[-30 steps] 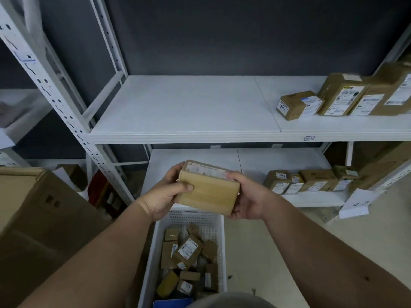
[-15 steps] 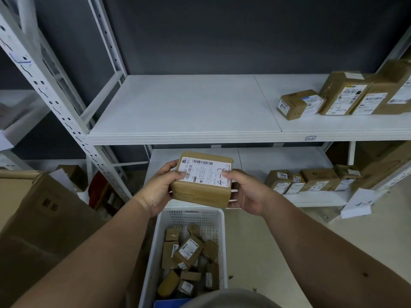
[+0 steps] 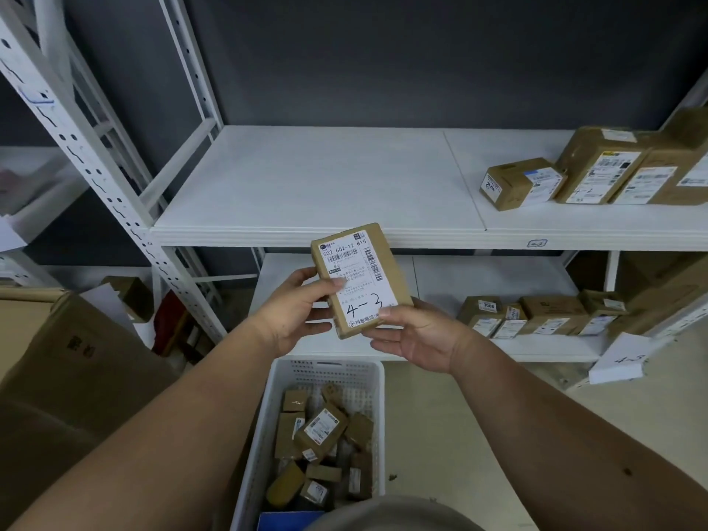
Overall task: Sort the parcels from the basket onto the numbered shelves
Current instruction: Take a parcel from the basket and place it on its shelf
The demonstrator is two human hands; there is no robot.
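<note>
I hold a small brown cardboard parcel upright in front of the shelves, its white label facing me with "4-3" handwritten on it. My left hand grips its left edge, thumb on the label. My right hand holds its lower right corner, thumb on the label's bottom. Below my hands stands the white perforated basket with several small brown parcels inside. The upper white shelf carries a tag reading 4-2 on its front edge. The lower shelf lies behind the parcel.
Several labelled boxes stand at the upper shelf's right end, and several more on the lower shelf's right. A white card marked 4-3 leans at the lower right. A large cardboard carton sits left. White rack posts rise at left.
The parcel has been turned from lying sideways to standing upright, with its label now fully facing me. My right hand has slid down to its lower corner.
</note>
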